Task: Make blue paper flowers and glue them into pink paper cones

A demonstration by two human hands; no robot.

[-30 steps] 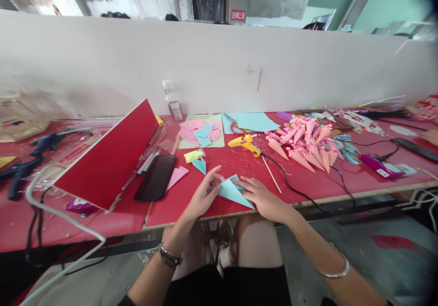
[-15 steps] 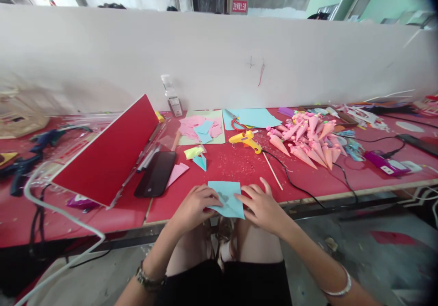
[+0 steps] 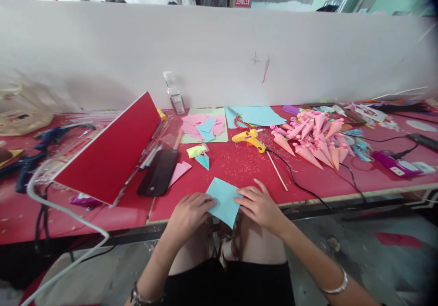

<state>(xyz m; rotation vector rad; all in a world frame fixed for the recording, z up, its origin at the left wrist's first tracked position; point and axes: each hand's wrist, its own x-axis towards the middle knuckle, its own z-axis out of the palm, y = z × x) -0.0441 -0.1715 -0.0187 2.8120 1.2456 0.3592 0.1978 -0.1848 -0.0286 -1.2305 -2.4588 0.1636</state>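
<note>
Hands meet at the near edge of the red tabletop (image 3: 239, 164): left hand (image 3: 190, 212) and right hand (image 3: 260, 205) each pinch a side of the blue paper square (image 3: 223, 201), held tilted like a diamond. Beyond lie a black phone (image 3: 159, 172), a yellow glue gun (image 3: 248, 138) and pink paper cones (image 3: 315, 139).

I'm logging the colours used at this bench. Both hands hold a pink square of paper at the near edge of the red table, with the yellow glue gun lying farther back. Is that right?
Not quite: the paper is light blue, not pink, as the head view shows. The left hand and right hand do hold it at the near edge of the red table, with the yellow glue gun farther back.
</note>
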